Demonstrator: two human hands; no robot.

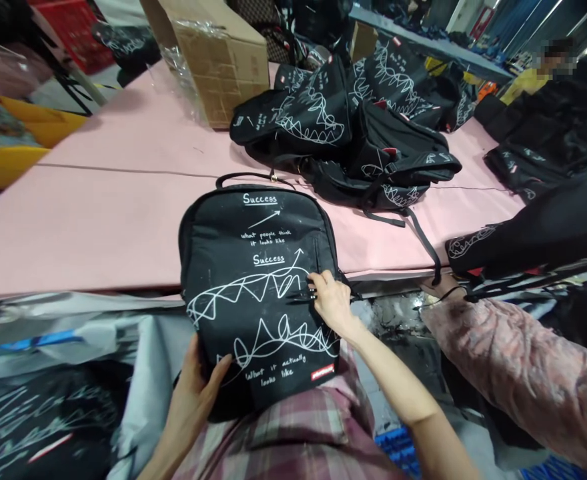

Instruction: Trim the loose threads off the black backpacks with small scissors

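Note:
A black backpack [268, 307] with white "Success" lettering and scribbled lines leans between the pink table's front edge and my lap, front face up. Its carry handle [238, 177] lies on the table. My left hand [204, 377] grips the lower left side, thumb on the front panel and fingers behind the edge. On the right of the front, below a short vertical seam or zipper, my right hand [331, 300] has its fingers curled in a pinch, apparently on a small dark zipper pull. The fingers partly hide it. A red label [322, 373] sits near the bottom right corner.
Several similar black backpacks [318, 113] are piled on the pink table [98, 227], beside a cardboard box [223, 67]. At right, a co-worker's pink sleeve [518, 360] reaches in near more black bags [533, 213]. More printed black material [43, 420] lies lower left.

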